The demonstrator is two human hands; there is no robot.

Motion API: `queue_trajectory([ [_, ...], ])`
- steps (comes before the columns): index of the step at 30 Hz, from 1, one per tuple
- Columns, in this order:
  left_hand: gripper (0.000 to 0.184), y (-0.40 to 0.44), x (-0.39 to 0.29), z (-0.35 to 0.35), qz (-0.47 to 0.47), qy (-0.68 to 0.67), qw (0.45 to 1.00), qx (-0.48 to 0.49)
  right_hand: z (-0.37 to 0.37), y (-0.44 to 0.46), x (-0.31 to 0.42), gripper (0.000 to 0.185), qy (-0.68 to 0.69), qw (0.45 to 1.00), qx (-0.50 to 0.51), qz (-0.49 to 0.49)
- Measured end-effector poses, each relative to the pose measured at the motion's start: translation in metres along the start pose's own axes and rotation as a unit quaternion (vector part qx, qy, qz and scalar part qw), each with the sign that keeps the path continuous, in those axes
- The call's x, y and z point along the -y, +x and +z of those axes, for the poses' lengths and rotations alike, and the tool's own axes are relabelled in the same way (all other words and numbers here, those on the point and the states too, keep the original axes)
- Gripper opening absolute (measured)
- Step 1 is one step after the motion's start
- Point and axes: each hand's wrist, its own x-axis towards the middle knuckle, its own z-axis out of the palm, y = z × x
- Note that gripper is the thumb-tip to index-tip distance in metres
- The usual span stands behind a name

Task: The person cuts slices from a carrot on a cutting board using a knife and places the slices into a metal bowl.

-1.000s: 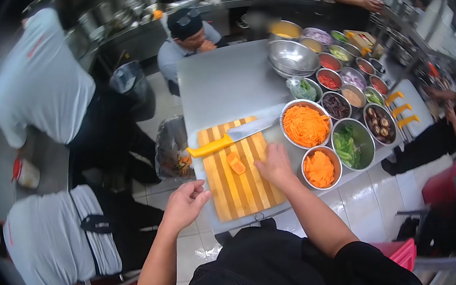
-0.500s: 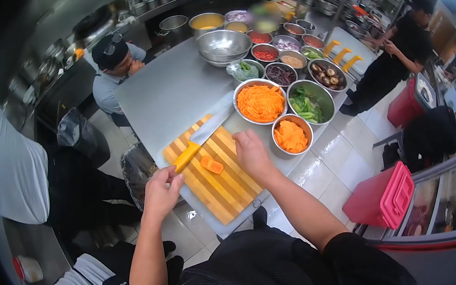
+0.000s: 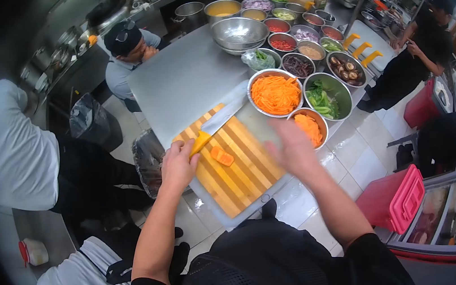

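A striped wooden cutting board [image 3: 242, 166] lies on a white board at the table's near edge. Across its far left part rests a knife [image 3: 224, 118] with a yellow handle. My left hand [image 3: 178, 163] is closed on the handle's end. A carrot piece [image 3: 222, 156] lies on the board near the handle. Over the board's right edge, my right hand [image 3: 291, 145] is smeared by motion, just left of the bowl of sliced carrot [image 3: 310, 130]. Beyond it are a bowl of shredded carrot [image 3: 276, 94] and a bowl of green leaves [image 3: 326, 98].
Several metal bowls of chopped food stand at the back right, beside a stacked steel bowl [image 3: 238, 33]. A person [image 3: 129, 55] sits at the table's far left. Other people stand left and right. A lined bin [image 3: 149, 159] is left of the table; a red container [image 3: 392, 197] is right.
The view has turned and shifted. My left hand has come to the knife handle and closed on it. My right hand has moved from the cutting board's edge toward the bowl of sliced carrot.
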Motion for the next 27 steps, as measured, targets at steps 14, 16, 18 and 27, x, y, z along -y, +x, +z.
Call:
queue_trajectory([
  [14,0.05,0.009,-0.01,0.005,-0.05,0.072,0.992,0.086,-0.071,-0.022,-0.112,0.027,-0.076,0.992,-0.023,0.099],
  [16,0.051,0.01,-0.013,0.003,-0.056,0.072,0.992,0.092,-0.077,-0.017,-0.117,0.023,-0.099,0.993,0.032,0.052],
  [18,0.052,0.012,-0.015,0.002,-0.062,0.079,0.99,0.101,-0.075,-0.009,-0.108,0.02,-0.117,0.986,0.095,0.076],
  [27,0.053,0.011,-0.015,0.004,-0.068,0.088,0.988,0.106,-0.07,0.018,-0.114,0.009,-0.158,0.953,0.247,0.074],
])
